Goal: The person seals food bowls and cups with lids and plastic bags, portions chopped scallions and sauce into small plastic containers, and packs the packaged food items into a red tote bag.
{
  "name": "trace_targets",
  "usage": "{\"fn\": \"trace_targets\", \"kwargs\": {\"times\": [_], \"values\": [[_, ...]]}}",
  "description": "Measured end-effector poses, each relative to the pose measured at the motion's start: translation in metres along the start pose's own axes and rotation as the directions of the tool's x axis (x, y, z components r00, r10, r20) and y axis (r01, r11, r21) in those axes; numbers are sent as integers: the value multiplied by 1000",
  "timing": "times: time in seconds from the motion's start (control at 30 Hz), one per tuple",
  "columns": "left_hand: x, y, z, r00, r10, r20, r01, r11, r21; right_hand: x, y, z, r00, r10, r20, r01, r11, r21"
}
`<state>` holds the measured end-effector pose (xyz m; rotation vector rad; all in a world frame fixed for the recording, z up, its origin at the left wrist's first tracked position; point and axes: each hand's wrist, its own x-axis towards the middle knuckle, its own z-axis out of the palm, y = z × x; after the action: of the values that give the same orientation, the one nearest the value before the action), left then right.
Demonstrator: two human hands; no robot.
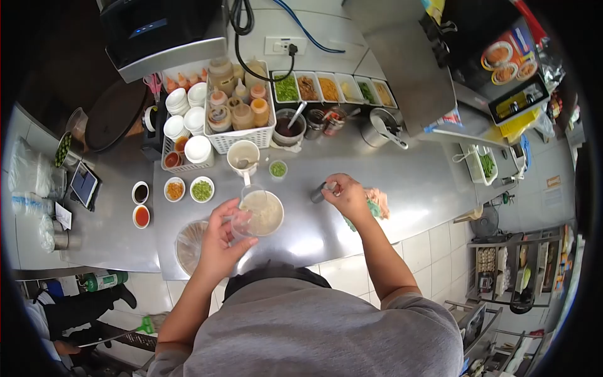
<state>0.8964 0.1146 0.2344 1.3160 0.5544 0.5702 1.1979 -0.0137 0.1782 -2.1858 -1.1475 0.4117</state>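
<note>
My left hand (pixel 221 239) grips a clear plastic cup (pixel 244 221), tilted against a white bowl (pixel 274 221) of pale, creamy-looking food. What the cup holds is hard to make out. To the right, the fingers of my right hand (pixel 347 196) are closed around the end of a small dark metal cylinder (pixel 319 193) at the steel counter. A crumpled peach and green cloth (pixel 378 204) lies just beyond that hand. Behind the bowl stand a white measuring cup with a spoon (pixel 244 154) and a small cup of chopped greens (pixel 277 168).
Sauce bottles fill a white basket (pixel 242 141) at the back, beside stacked white cups (pixel 178 100) and a row of topping trays (pixel 330 88). Small bowls (pixel 202 189) of toppings and sauces sit left. A plastic-covered round container (pixel 190 248) stands near the front edge. Another person (pixel 47 320) is lower left.
</note>
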Motion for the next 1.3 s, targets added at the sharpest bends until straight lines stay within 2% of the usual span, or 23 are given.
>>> {"fn": "trace_targets", "kwargs": {"times": [0.03, 0.07, 0.1, 0.17, 0.23, 0.3, 0.33, 0.4, 0.43, 0.5, 0.53, 0.6, 0.63, 0.7, 0.73, 0.8, 0.83, 0.87, 0.9, 0.93, 0.97, 1.03, 1.3], "values": [[0, -6, 4, 999, 49, -14, -49, 997, 61, -8, 9, 4, 1000, 5, 1, -5, 1000, 6], [1, -12, 7, 997, 74, -39, -65, 979, 191, -14, 16, 11, 995, -46, -89, 53, 995, 89], [2, -18, 11, 997, 72, -40, -63, 978, 198, -20, 25, 20, 979, -90, -184, 121, 979, 166], [7, -28, 22, 980, 155, -126, -100, 926, 365, -24, 58, 60, 989, -48, -138, 84, 960, 268], [17, -38, 34, 974, 182, -137, -116, 913, 392, -23, 65, 70, 997, -28, -75, 53, 932, 360], [27, -50, 43, 964, 211, -164, -125, 900, 418, -16, 49, 59, 980, -107, -167, 147, 957, 250], [32, -58, 46, 955, 256, -151, -153, 858, 490, -12, 38, 45, 980, -125, -153, 162, 953, 255], [41, -63, 58, 940, 314, -136, -184, 800, 571, -5, 12, -3, 918, -387, -84, 392, 919, 47], [45, -62, 66, 937, 314, -154, -175, 802, 571, -2, -2, -25, 915, -398, -70, 402, 914, 50], [49, -59, 83, 943, 302, -143, -175, 811, 558, 1, -28, -62, 797, -602, 55, 575, 726, -376], [51, -61, 90, 942, 300, -154, -169, 816, 553, 1, -39, -73, 793, -605, 66, 581, 722, -375], [54, -63, 102, 938, 317, -138, -181, 791, 584, 2, -56, -92, 689, -701, 184, 631, 456, -627], [54, -64, 107, 937, 318, -144, -180, 795, 580, 1, -67, -101, 686, -702, 191, 635, 450, -628], [54, -65, 114, 937, 316, -151, -186, 814, 550, -1, -87, -113, 576, -768, 280, 707, 295, -643], [54, -66, 115, 935, 318, -154, -188, 816, 547, 0, -90, -116, 573, -769, 283, 708, 290, -644], [54, -70, 116, 926, 339, -165, -212, 831, 514, 2, -95, -119, 696, -669, 263, 718, 665, -208], [52, -68, 116, 925, 341, -169, -212, 831, 514, 2, -94, -114, 692, -672, 265, 721, 661, -208], [50, -64, 117, 919, 341, -195, -202, 836, 510, 3, -89, -104, 778, -602, 178, 587, 798, 135], [48, -61, 117, 913, 342, -222, -192, 840, 507, 4, -82, -90, 858, -496, 136, 384, 793, 473], [47, -60, 116, 910, 345, -228, -191, 839, 509, 5, -67, -71, 893, -430, 133, 222, 678, 700], [46, -59, 115, 911, 337, -238, -187, 851, 491, 0, -66, -58, 890, -435, 137, 223, 677, 702], [44, -59, 113, 911, 325, -253, -175, 862, 475, -11, -68, -38, 942, -298, 155, 12, 490, 872], [43, -66, 112, 905, 349, -245, -191, 845, 499, -3, -72, -49, 967, -247, 69, 108, 638, 762]]}}
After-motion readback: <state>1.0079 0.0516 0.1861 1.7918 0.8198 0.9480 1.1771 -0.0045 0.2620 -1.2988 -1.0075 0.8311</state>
